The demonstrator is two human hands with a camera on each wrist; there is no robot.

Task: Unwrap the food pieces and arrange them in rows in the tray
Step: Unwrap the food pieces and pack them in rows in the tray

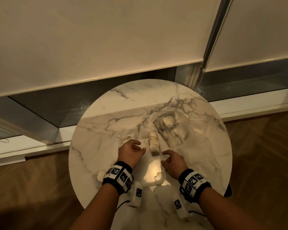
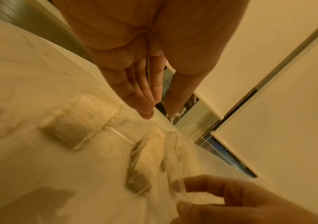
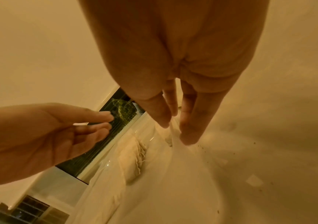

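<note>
**Both hands over the clear tray on the round marble table**

Nearest the person, both forearms wear black-and-white marker wristbands (image 1: 117, 175). Between the wrists, the clear rectangular plastic tray (image 1: 162, 177) sits on the white, grey-veined round marble table (image 1: 93, 130), its near edge set back from the table's near rim.

The left hand (image 1: 130, 151) hovers over the tray's left side with fingers loosely spread, holding nothing. The right hand (image 1: 170, 161) is at the tray's right wall, thumb and fingers lightly curled at the thin clear rim; whether they pinch it or only touch it cannot be told.

Inside the tray, along its right wall, lies a row of pale food pieces (image 1: 153, 143) with a darker piece at the near end. Another pale food piece (image 1: 128, 137) lies just beyond the left hand, by the tray's far left corner. Further right, a crumpled clear plastic bag (image 1: 173, 127) rests on bare marble, which stays open on the left and far side.

The left wrist view alone shows thin clear film (image 2: 154, 151) around the row. The right wrist view shows dark crumbs (image 3: 231, 153) on the table beside the tray.
</note>
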